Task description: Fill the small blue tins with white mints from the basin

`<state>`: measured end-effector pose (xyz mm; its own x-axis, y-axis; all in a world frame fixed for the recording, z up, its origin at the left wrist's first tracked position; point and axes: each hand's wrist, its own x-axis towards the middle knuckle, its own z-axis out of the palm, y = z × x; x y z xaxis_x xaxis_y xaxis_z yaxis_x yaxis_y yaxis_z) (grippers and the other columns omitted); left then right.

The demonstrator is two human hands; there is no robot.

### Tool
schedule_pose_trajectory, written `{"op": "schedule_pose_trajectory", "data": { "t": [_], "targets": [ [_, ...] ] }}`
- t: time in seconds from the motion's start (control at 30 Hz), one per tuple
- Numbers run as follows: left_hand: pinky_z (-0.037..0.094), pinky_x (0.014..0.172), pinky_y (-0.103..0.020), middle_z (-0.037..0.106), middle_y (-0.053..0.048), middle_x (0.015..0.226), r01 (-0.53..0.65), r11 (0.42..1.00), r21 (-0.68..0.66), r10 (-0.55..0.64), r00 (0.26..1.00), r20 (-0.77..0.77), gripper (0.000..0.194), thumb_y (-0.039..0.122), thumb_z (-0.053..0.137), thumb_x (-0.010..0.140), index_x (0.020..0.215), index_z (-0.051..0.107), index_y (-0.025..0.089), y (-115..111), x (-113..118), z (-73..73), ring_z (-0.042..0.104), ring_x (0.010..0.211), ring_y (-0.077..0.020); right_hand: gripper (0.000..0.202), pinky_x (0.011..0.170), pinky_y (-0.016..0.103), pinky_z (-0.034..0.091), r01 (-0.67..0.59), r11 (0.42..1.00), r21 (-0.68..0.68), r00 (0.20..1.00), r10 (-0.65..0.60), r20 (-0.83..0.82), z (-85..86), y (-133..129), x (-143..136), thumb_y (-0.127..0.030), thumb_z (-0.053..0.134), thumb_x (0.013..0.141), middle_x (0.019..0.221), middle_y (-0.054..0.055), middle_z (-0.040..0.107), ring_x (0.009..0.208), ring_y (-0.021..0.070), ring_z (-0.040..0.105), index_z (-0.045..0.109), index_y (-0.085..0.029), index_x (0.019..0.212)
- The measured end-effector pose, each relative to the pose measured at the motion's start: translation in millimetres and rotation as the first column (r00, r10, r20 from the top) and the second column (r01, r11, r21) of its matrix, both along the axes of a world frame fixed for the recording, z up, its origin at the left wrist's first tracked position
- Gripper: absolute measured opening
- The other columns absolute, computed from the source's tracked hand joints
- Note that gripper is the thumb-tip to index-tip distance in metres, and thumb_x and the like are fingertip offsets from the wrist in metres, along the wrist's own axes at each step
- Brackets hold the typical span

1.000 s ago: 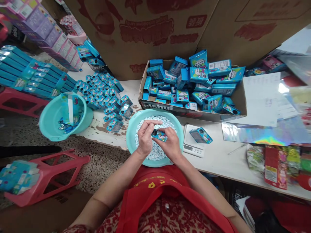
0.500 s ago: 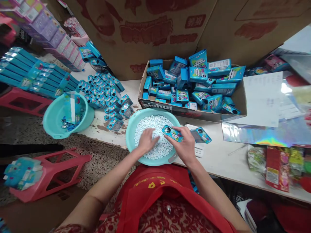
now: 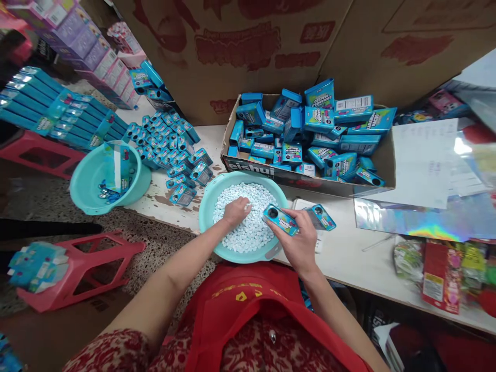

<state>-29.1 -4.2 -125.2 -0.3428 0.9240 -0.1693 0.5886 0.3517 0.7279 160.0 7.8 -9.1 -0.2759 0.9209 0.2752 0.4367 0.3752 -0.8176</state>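
A turquoise basin (image 3: 206, 217) of small white candies (image 3: 253, 235) sits in front of me at the table edge. My left hand (image 3: 237, 211) dips into the candies, fingers curled and pressed together around some of them. Held in my right hand (image 3: 302, 240) is a blue candy box (image 3: 282, 219) printed "Caramelo Macizo". It is tilted over the basin's right side, and a dark round hole shows at its left end. Just beyond that hand, another blue box (image 3: 324, 217) stands by a white device (image 3: 318, 243), which is partly hidden.
Behind the basin, an open carton (image 3: 313, 182) holds many blue boxes. Rows of small boxes (image 3: 166, 142) stand to the left, near a second turquoise basin (image 3: 83, 199). Papers (image 3: 426, 160) and candy bags (image 3: 442, 274) lie at right. A pink stool (image 3: 85, 268) stands at lower left.
My left hand's spread fingers have closed together in the candies. My right hand has shifted slightly right and down with the box, whose hole now looks dark rather than shiny.
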Motion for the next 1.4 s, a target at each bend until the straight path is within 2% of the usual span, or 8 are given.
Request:
{"op": "schedule_pose_trajectory", "data": {
  "t": [0.07,0.13,0.27,0.33,0.57,0.67,0.77,1.4],
  "targets": [
    [0.04,0.057,-0.024,0.058,-0.001,0.068,-0.277,0.96,-0.031,0.272,0.907,0.323,0.015,0.03,0.065,0.071,0.068,0.055,0.019,-1,2,6.2,0.057,0.065,-0.0163,0.027,0.075,0.037,0.048,-0.064,0.998,-0.016,0.998,0.064,0.013,-7.0,-4,-2,-0.039,0.069,0.079,0.089,0.005,0.061,0.086,0.0223,0.058,0.061,-0.023,0.099],
    [0.034,0.046,-0.022,0.055,0.002,0.061,-0.406,0.908,-0.104,0.397,0.756,0.521,0.022,0.038,0.062,0.072,0.069,0.052,0.019,-6,5,20.8,0.051,0.049,-0.0124,0.027,0.076,0.037,0.048,-0.108,0.993,-0.039,0.993,0.11,0.045,-17.9,-7,-6,-0.04,0.068,0.08,0.089,0.005,0.062,0.086,0.0227,0.059,0.06,-0.023,0.099],
    [0.027,0.037,-0.019,0.057,0.003,0.063,-0.54,0.832,-0.127,0.378,0.384,0.843,0.027,0.04,0.064,0.07,0.076,0.05,0.018,-17,14,66.5,0.045,0.039,-0.0079,0.025,0.074,0.037,0.047,-0.141,0.989,-0.05,0.975,0.148,0.164,-41.4,-10,-16,-0.038,0.067,0.081,0.087,0.006,0.061,0.086,0.0241,0.057,0.06,-0.021,0.098],
    [0.032,0.038,-0.019,0.057,0.003,0.064,-0.565,0.822,-0.078,0.277,0.277,0.92,0.025,0.037,0.065,0.069,0.076,0.05,0.018,-18,19,86.4,0.047,0.041,-0.0082,0.025,0.073,0.037,0.046,-0.167,0.984,-0.059,0.953,0.176,0.246,-49.2,-11,-23,-0.035,0.067,0.08,0.087,0.006,0.061,0.086,0.0254,0.056,0.061,-0.02,0.098],
    [0.048,0.051,-0.024,0.056,0.003,0.063,-0.721,0.693,0.026,0.235,0.259,0.937,0.022,0.036,0.061,0.072,0.073,0.05,0.017,-14,34,111.4,0.059,0.053,-0.0131,0.025,0.074,0.036,0.043,-0.24,0.97,-0.029,0.915,0.236,0.327,-33.4,-17,-41,-0.032,0.069,0.078,0.088,0.006,0.06,0.085,0.0252,0.055,0.062,-0.02,0.098],
    [0.05,0.053,-0.025,0.06,0.0,0.073,-0.726,0.683,0.087,0.202,0.301,0.932,0.023,0.038,0.062,0.073,0.076,0.052,0.017,-13,34,116.2,0.062,0.061,-0.0139,0.026,0.076,0.037,0.043,-0.227,0.974,0.015,0.927,0.211,0.309,-22.8,-17,-40,-0.033,0.068,0.079,0.091,0.007,0.06,0.088,0.026,0.053,0.061,-0.021,0.101],
    [0.049,0.052,-0.024,0.058,0.001,0.071,-0.744,0.668,-0.002,0.277,0.246,0.929,0.024,0.036,0.064,0.07,0.076,0.052,0.017,-8,34,117.1,0.06,0.058,-0.0124,0.021,0.073,0.036,0.043,-0.226,0.974,0.002,0.935,0.216,0.282,-24.2,-14,-39,-0.03,0.068,0.078,0.086,0.006,0.059,0.084,0.0251,0.054,0.061,-0.021,0.096],
    [0.036,0.043,-0.019,0.047,0.004,0.052,-0.707,0.702,0.081,0.238,0.34,0.91,0.035,0.041,0.067,0.076,0.059,0.047,0.017,5,40,124.5,0.046,0.045,-0.007,0.021,0.073,0.036,0.045,-0.176,0.984,-0.015,0.963,0.176,0.203,-19.2,-6,-38,-0.027,0.068,0.076,0.085,0.005,0.058,0.085,0.0244,0.054,0.061,-0.022,0.095]
  ]
}}
